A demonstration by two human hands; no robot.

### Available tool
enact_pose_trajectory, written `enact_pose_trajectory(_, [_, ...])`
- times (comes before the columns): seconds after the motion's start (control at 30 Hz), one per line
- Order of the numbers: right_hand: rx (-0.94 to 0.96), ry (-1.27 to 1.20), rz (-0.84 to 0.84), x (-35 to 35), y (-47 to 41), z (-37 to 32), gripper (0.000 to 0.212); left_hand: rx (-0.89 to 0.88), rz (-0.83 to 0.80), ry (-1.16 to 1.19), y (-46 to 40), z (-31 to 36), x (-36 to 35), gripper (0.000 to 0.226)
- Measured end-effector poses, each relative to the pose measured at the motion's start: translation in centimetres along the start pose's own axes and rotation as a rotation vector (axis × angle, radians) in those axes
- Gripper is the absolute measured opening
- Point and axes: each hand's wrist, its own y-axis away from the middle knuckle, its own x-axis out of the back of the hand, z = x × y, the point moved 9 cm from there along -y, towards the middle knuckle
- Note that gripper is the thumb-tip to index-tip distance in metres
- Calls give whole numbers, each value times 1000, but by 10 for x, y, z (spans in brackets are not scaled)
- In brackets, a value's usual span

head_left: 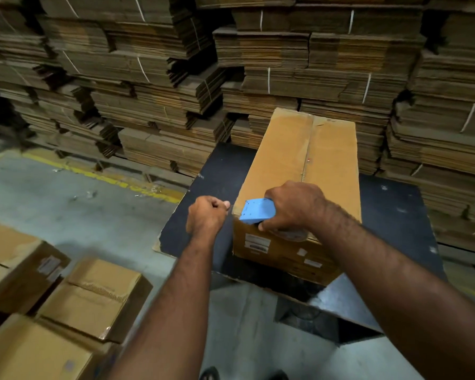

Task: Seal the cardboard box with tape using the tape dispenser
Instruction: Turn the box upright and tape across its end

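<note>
A long brown cardboard box [299, 157] lies on a black table [217, 171], its top flaps closed with a seam down the middle. My right hand [294, 204] grips a blue tape dispenser [257, 211] at the box's near top edge, with the tape roll partly hidden under my fingers. My left hand [207, 215] is just left of the box's near corner, fingers curled, thumb and forefinger pinched together as if on the clear tape's end, which I cannot make out clearly.
Tall stacks of flattened cardboard [148, 64] fill the background behind the table. Several closed boxes [93, 294] sit on the grey floor at the lower left. A yellow floor line [107, 176] runs along the stacks.
</note>
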Motion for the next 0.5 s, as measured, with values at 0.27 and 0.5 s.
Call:
enact_pose_trajectory(0.27, [-26,70,-46,2,-7,-10,75,21,-118,119,-7,-15,-24,20])
enact_pose_trajectory(0.5, [-47,88,-103,2,-15,-16,73,-23,-231,-76,-11,-19,-33,38])
